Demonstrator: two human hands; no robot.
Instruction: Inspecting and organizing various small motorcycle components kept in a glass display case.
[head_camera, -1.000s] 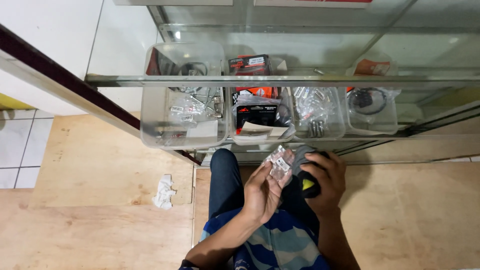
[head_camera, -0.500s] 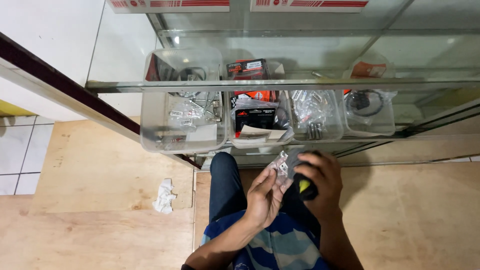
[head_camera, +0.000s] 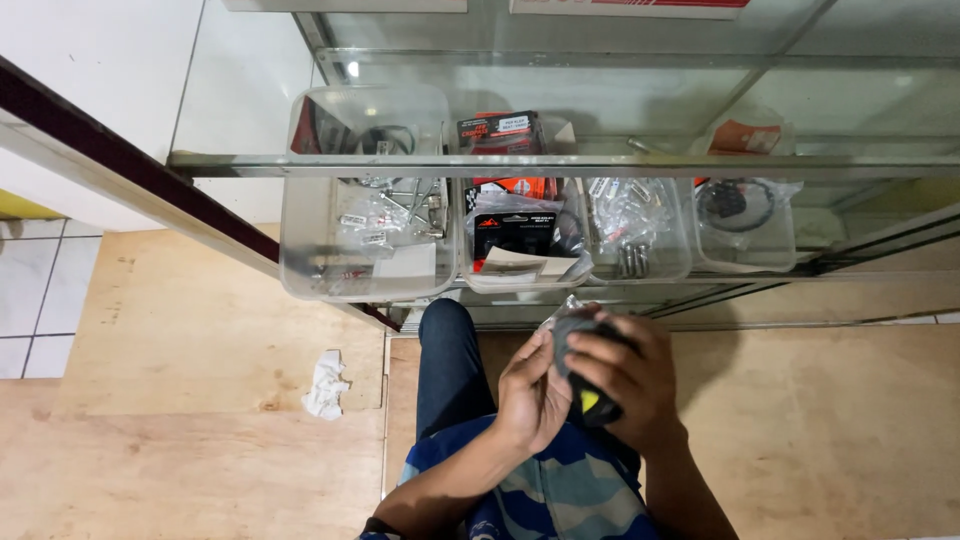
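Gripping the dark yellow-marked tool in my closed right hand, I pinched the clear plastic packet with my left hand; steadying both above my lap seemed wisest.

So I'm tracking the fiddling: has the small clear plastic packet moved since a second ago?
Yes. The clear plastic packet, earlier spread open between both hands, is now tucked under the right hand against the dark object; it is still below the middle bin.

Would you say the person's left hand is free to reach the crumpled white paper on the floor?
Probably not yet: the left hand and right hand together hold a small dark object; the crumpled paper lies unobstructed.
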